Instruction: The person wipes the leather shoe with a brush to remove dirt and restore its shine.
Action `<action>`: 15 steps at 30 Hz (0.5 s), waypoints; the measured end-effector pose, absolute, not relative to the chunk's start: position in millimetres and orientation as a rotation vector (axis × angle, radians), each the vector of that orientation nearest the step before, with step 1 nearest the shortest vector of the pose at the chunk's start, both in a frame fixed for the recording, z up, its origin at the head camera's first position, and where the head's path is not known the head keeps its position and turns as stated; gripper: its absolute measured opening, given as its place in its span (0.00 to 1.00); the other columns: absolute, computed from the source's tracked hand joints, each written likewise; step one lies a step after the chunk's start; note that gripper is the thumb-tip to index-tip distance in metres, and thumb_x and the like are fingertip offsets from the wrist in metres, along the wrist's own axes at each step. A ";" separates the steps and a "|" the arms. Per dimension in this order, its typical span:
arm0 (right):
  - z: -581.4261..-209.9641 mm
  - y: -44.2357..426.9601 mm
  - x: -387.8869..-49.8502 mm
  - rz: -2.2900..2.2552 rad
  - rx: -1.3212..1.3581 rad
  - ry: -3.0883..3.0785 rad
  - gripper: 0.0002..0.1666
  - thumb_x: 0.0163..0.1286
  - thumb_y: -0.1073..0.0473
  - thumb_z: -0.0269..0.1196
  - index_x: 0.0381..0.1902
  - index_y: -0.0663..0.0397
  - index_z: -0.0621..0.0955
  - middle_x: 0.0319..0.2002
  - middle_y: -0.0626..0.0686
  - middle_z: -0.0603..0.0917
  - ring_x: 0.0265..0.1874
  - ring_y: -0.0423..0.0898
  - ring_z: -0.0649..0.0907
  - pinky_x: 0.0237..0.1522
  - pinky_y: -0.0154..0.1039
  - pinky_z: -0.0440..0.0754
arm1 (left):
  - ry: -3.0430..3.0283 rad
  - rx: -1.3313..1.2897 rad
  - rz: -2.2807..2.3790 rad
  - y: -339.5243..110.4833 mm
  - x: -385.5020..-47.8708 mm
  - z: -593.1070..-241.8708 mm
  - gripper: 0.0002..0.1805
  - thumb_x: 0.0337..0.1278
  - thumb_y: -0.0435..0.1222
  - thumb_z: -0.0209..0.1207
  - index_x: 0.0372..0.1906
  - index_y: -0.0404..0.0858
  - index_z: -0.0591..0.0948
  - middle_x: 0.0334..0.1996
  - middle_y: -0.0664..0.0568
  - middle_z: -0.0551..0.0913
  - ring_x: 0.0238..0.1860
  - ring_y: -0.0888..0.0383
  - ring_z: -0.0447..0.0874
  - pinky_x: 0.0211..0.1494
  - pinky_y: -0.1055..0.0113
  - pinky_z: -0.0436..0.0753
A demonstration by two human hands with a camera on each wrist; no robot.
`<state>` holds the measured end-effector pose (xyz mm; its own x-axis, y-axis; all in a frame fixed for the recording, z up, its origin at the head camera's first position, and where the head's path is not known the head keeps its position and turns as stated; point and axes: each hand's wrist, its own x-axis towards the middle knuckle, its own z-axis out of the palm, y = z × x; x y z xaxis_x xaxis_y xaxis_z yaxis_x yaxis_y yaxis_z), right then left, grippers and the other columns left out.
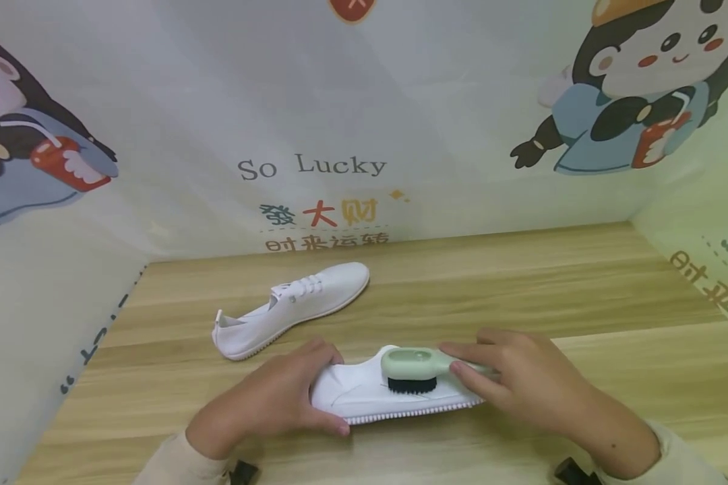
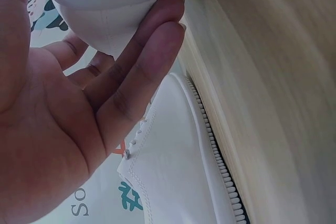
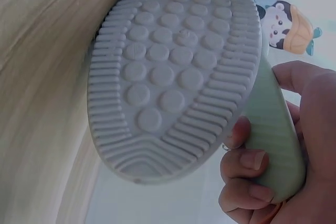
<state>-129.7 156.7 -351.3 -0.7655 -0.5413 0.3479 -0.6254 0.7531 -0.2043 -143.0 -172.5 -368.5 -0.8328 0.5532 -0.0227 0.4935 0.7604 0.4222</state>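
A white shoe [image 1: 364,397] is held above the near part of the table, its studded sole [image 3: 170,72] facing the right wrist camera. My left hand [image 1: 279,394] grips one end of it, thumb on the near side; in the left wrist view the fingers curl round what looks like the heel [image 2: 107,22]. In my right hand [image 1: 524,377] is a pale green brush [image 1: 409,362] with black bristles, which rest against the shoe's side. Fingers wrap the brush handle [image 3: 275,140] in the right wrist view. The shoe hides part of the brush there.
A second white lace-up shoe [image 1: 318,296] stands farther back on the wooden table [image 1: 491,283], left of centre, toe pointing right. Printed white sheets [image 1: 449,121] with cartoon figures and lettering form walls behind and at both sides.
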 end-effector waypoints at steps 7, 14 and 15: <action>-346.2 162.3 -132.5 0.462 0.906 -2.697 0.15 0.69 0.44 0.57 0.51 0.31 0.83 0.23 0.35 0.74 0.18 0.31 0.68 0.20 0.30 0.69 | 2.817 0.829 0.607 -172.4 -143.2 -369.1 0.38 0.27 0.70 0.65 0.47 0.55 0.72 0.41 0.71 0.70 0.32 0.68 0.73 0.37 0.72 0.73; -344.0 169.1 -134.5 0.475 0.930 -2.684 0.14 0.69 0.46 0.57 0.48 0.35 0.85 0.41 0.50 0.86 0.38 0.47 0.85 0.35 0.47 0.82 | 2.802 0.832 0.610 -171.0 -142.5 -368.9 0.37 0.28 0.67 0.67 0.47 0.54 0.73 0.41 0.71 0.70 0.32 0.68 0.73 0.37 0.72 0.74; -343.6 170.3 -135.2 0.475 0.930 -2.685 0.14 0.69 0.46 0.57 0.47 0.36 0.85 0.41 0.50 0.86 0.39 0.47 0.85 0.36 0.48 0.82 | 2.806 0.831 0.609 -170.8 -142.5 -368.9 0.37 0.28 0.68 0.67 0.47 0.54 0.73 0.41 0.71 0.70 0.32 0.68 0.73 0.37 0.72 0.74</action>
